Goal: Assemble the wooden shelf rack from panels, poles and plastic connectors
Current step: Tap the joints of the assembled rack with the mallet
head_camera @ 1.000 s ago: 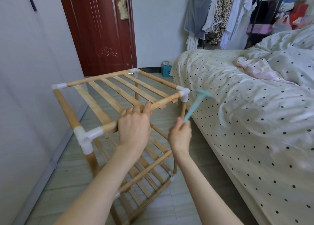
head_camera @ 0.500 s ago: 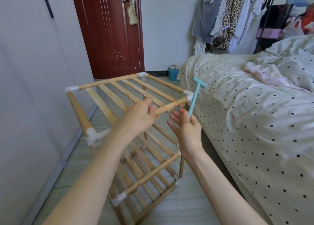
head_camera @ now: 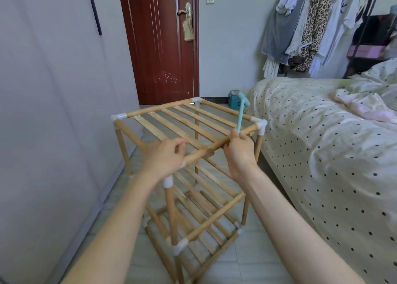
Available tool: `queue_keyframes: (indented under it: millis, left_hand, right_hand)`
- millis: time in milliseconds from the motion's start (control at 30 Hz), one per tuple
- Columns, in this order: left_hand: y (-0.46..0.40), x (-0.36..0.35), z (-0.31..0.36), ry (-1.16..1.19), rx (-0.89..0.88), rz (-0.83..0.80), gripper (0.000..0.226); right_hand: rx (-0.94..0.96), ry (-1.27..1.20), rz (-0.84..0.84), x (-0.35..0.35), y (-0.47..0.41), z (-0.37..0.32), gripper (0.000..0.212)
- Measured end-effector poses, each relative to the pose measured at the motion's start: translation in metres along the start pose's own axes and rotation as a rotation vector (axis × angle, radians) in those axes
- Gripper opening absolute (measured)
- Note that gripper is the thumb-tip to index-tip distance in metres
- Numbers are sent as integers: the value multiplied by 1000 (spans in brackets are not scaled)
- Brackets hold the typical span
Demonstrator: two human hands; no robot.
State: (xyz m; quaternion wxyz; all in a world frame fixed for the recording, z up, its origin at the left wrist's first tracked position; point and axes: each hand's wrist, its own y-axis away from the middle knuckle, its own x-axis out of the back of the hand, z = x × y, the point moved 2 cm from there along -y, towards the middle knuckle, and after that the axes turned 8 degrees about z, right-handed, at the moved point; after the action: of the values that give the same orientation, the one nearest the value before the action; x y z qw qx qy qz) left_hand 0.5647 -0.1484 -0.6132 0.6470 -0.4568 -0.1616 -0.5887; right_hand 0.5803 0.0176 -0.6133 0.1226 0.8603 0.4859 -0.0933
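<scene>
Beside the bed (head_camera: 322, 155), on the floor, stands the shelf rack (head_camera: 193, 122); my left hand (head_camera: 165, 157) grips its front top pole (head_camera: 217, 146), my right hand (head_camera: 239, 149) holds the blue hammer (head_camera: 241, 110) upright against it.

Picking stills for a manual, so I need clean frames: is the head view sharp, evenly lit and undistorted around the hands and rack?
Head view: soft, even daylight, no glare; wide-angle bends the bed and wall edges; left hand, right hand and rack reasonably sharp; hammer slightly soft.
</scene>
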Motion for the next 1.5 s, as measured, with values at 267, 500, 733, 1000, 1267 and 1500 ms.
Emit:
queue_keyframes:
  millis: [267, 500, 733, 1000, 1267, 1500]
  left_hand:
    - [-5, -8, -25, 125, -123, 20, 36]
    - [6, -29, -15, -175, -315, 205, 28]
    - [7, -50, 19, -274, -322, 246, 36]
    - [2, -71, 31, -396, -329, 157, 52]
    - [2, -72, 32, -401, -328, 156, 61]
    - [4, -72, 30, -401, -324, 171, 64]
  right_hand:
    - [9, 51, -75, 38, -29, -5, 35]
    - [6, 8, -222, 45, -13, 0, 21]
    - [183, 199, -60, 68, -15, -10, 16]
    - [535, 860, 76, 130, 9, -9, 26]
    - [940, 616, 324, 125, 21, -28, 24]
    - [846, 743, 258, 123, 13, -10, 31]
